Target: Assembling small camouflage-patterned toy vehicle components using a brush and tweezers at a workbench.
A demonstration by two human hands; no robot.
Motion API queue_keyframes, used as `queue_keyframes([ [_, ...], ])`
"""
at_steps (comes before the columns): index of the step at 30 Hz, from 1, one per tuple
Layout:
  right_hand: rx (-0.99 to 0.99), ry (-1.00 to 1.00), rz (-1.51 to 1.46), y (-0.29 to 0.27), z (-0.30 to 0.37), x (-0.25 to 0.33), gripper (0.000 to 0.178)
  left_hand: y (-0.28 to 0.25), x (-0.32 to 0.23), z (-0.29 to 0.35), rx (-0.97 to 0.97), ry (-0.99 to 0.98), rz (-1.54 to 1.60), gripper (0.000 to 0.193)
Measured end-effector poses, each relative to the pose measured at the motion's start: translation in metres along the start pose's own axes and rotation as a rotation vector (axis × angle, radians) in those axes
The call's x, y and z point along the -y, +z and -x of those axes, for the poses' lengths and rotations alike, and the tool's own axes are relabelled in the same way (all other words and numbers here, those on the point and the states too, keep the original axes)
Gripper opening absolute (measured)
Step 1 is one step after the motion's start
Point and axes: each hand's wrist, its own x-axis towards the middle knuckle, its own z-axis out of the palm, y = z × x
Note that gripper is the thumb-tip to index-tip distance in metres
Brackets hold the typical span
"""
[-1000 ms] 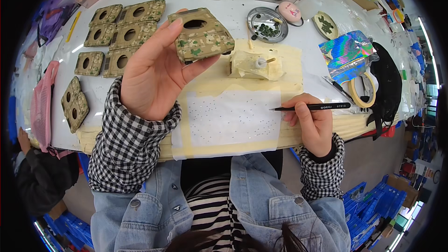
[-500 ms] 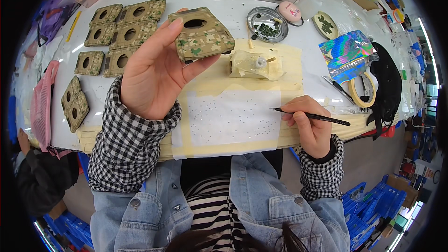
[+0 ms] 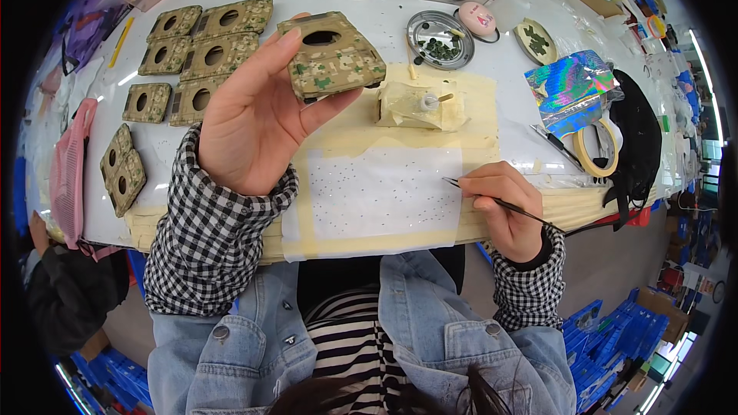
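Note:
My left hand point(image 3: 257, 111) holds a camouflage-patterned model tank hull part point(image 3: 338, 69) up over the table, thumb at its left edge and fingers beneath. A dark oval hole shows in its top. In my right hand point(image 3: 503, 211) is a pair of slim black tweezers point(image 3: 521, 210), their tips pointing left above a white sheet point(image 3: 369, 223). Many tiny dark specks are scattered over that sheet, which is taped to the table's near edge. Whether the tips hold a speck is too small to tell.
Several similar camouflage parts point(image 3: 146, 103) lie at left. Ahead stands a tape-wrapped block with a small glue bottle point(image 3: 429, 101). A round tin point(image 3: 421, 44) and a dish point(image 3: 525, 42) hold small green pieces. Tape roll point(image 3: 586, 161), iridescent pouch point(image 3: 565, 96) and black bag point(image 3: 638, 131) are at right.
My right hand has rolled the tweezers, so they now show a thinner edge and their back end sits lower. My left hand and the hull part are nearly unmoved.

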Motion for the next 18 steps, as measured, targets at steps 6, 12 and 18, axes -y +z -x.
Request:
queue_keyframes([
  [6,0.001,-0.006,0.017,-0.0002,0.0005,-0.0002,0.018,-0.0045,0.0011,-0.0010,0.014,-0.025,0.074,0.040],
  [12,0.015,-0.013,0.037,0.0003,-0.0001,0.0016,0.020,-0.0063,0.0008,-0.0015,0.036,-0.040,0.110,0.036],
  [18,0.003,-0.012,0.061,0.0013,0.0011,0.0010,0.021,-0.0070,0.0009,-0.0020,0.048,-0.037,0.115,0.037],
])
